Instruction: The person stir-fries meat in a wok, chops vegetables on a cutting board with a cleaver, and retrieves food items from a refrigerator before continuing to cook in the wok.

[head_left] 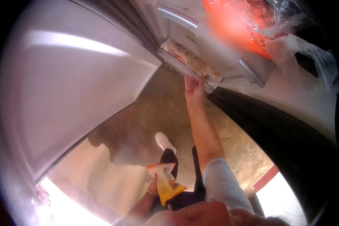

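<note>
My right hand (194, 86) reaches up to the freezer drawer (180, 64), its fingers closed over the grey front edge near the right end. The drawer is pulled out a little, and a pale, frosty package (188, 57) lies inside it. Lower down, my left hand (153, 185) holds a yellow and white bag (166, 182) with an orange top by its left side, in front of my body.
A large pale door (75, 83) stands open at the left. Above the drawer are a shelf with a grey rim (179, 17) and orange-red plastic bags (258, 37). A dark door edge (267, 120) runs at the right. Below is a brown, stained floor (124, 132).
</note>
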Demonstrator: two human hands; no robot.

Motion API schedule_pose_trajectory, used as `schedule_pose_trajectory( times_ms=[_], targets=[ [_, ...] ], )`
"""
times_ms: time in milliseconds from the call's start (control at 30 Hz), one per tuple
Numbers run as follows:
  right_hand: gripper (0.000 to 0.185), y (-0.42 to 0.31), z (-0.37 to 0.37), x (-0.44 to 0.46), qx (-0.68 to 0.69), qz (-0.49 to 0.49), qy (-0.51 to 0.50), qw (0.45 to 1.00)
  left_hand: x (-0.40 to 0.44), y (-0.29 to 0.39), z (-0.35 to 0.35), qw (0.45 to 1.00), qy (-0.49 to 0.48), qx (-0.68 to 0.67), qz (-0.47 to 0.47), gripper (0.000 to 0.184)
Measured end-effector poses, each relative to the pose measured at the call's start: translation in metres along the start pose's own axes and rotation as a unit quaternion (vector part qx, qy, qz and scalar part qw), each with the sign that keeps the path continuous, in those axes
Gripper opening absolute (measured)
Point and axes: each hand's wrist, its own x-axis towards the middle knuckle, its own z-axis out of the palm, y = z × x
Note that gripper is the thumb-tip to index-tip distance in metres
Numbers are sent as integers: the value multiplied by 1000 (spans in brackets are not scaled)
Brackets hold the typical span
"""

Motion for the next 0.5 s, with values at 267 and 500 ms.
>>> schedule_pose_trajectory(
  times_ms=[267,500],
  targets=[
    [37,-9,-20,9,-90,42,-46,994,2,6,7,999,-30,16,-10,70],
    [32,-22,17,-34,-304,104,9,947,10,6,5,998,-55,4,-27,75]
  ],
)
